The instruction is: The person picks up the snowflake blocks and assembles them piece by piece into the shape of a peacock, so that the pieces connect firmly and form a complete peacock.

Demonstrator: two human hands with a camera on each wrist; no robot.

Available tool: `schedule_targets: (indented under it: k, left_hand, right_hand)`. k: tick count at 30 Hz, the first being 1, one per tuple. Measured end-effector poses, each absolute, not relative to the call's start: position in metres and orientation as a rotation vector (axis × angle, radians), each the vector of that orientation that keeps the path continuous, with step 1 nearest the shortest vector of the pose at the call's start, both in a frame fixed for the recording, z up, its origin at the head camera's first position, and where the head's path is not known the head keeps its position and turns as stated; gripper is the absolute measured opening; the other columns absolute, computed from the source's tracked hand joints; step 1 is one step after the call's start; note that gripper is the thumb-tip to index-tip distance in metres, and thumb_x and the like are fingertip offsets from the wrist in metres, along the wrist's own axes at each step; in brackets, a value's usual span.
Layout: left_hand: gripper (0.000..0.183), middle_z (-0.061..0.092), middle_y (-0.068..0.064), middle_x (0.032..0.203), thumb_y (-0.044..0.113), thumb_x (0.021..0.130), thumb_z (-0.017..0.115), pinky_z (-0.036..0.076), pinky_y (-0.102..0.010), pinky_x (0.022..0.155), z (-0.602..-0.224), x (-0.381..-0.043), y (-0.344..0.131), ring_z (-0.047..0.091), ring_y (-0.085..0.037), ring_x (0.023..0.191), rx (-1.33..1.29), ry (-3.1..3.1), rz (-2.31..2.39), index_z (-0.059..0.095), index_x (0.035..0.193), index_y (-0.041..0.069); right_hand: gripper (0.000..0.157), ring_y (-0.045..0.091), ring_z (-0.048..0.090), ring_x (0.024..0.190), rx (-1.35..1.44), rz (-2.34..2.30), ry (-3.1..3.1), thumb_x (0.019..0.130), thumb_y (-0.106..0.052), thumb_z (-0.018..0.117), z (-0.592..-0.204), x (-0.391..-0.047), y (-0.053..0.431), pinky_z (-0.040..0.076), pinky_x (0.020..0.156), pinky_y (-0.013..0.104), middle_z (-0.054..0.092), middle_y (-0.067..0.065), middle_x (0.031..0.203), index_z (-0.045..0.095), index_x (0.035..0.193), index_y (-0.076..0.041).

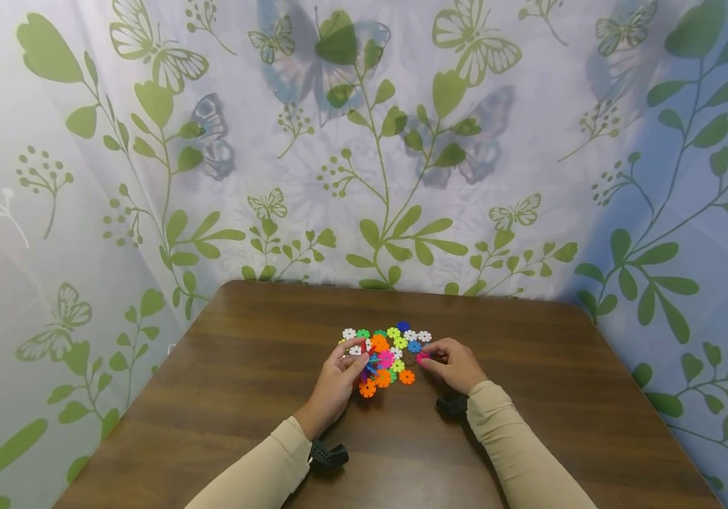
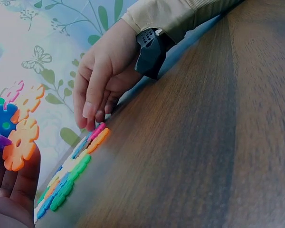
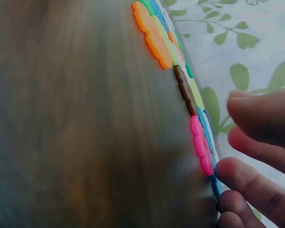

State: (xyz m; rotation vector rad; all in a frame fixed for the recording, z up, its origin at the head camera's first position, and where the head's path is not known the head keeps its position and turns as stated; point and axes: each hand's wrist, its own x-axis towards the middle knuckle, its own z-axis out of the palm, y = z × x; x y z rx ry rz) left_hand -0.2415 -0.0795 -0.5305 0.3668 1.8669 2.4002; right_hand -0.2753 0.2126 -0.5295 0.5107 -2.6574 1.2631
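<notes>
My left hand [image 1: 331, 389] holds a cluster of interlocked flower-shaped plastic discs [image 1: 386, 359], raised off the table. Orange, blue, purple, pink and green pieces show in this cluster [image 2: 20, 148] in the left wrist view, with the fingers behind it. My right hand [image 1: 457, 365] is at the right edge of the loose discs, fingertips at a flat pink disc [image 1: 423, 358]. In the right wrist view that pink disc [image 3: 200, 142] lies on the table beside the fingertips, with thumb and fingers apart. A brown disc [image 3: 184, 90] lies next to it.
Several loose discs in white, green, yellow, blue and orange lie on the brown wooden table [image 1: 262, 339]. An orange disc [image 1: 407, 377] is at the near side of the spread. A patterned cloth [image 1: 364, 177] hangs behind the table. Each wrist wears a black device.
</notes>
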Motion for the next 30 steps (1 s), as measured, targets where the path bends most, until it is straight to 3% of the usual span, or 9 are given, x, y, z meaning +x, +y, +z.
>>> schedule_targets:
  k: [4,9,17,23,27,30]
  left_hand:
    - [0.047,0.07,-0.023,0.113,0.024,0.104,0.07,0.059,-0.033,0.085,-0.5307,-0.242,-0.0793,0.067,-0.025,0.093,0.388,1.869,2.401,0.056,0.147,0.01]
    - [0.052,0.07,-0.024,0.115,0.023,0.105,0.07,0.059,-0.032,0.086,-0.5318,-0.243,-0.0794,0.068,-0.025,0.095,0.38,1.88,2.395,0.051,0.15,0.003]
    - [0.048,0.07,-0.025,0.116,0.021,0.105,0.069,0.058,-0.031,0.085,-0.5272,-0.2422,-0.0791,0.068,-0.025,0.097,0.354,1.889,2.415,0.053,0.148,0.01]
    - [0.051,0.069,-0.018,0.107,0.018,0.105,0.07,0.056,-0.027,0.079,-0.5276,-0.2433,-0.0782,0.064,-0.02,0.089,0.313,1.901,2.422,0.051,0.151,0.008]
    - [0.054,0.07,-0.018,0.111,0.018,0.105,0.069,0.056,-0.027,0.081,-0.5291,-0.243,-0.0776,0.064,-0.019,0.092,0.302,1.883,2.425,0.049,0.152,0.001]
    - [0.055,0.068,-0.02,0.123,0.02,0.105,0.069,0.057,-0.028,0.089,-0.5286,-0.2419,-0.0772,0.066,-0.02,0.103,0.313,1.875,2.422,0.05,0.15,-0.006]
  right_hand:
    - [0.021,0.029,0.064,0.102,0.537,1.257,-2.651,0.093,-0.014,0.084,-0.5329,-0.2776,0.2147,0.055,0.09,0.05,0.07,0.009,0.114,0.079,0.113,-0.006]
    - [0.022,0.031,0.065,0.097,0.472,1.261,-2.597,0.09,-0.004,0.084,-0.5338,-0.2771,0.2168,0.057,0.086,0.049,0.069,0.012,0.115,0.079,0.112,-0.002]
    - [0.022,0.046,0.06,0.118,0.582,1.094,-2.643,0.095,0.006,0.074,-0.5306,-0.2781,0.2169,0.05,0.097,0.06,0.065,0.023,0.134,0.077,0.116,0.005]
    - [0.015,0.041,0.064,0.111,0.517,1.074,-2.662,0.092,0.007,0.077,-0.5297,-0.2772,0.2169,0.054,0.095,0.055,0.071,0.016,0.12,0.08,0.105,0.001]
    - [0.014,0.037,0.065,0.106,0.463,1.102,-2.671,0.09,0.007,0.08,-0.5301,-0.2754,0.2167,0.057,0.092,0.052,0.069,0.013,0.113,0.08,0.102,-0.002]
    - [0.017,0.036,0.065,0.102,0.424,1.145,-2.665,0.089,0.007,0.081,-0.5297,-0.2735,0.2161,0.056,0.092,0.052,0.066,0.012,0.111,0.08,0.103,-0.003]
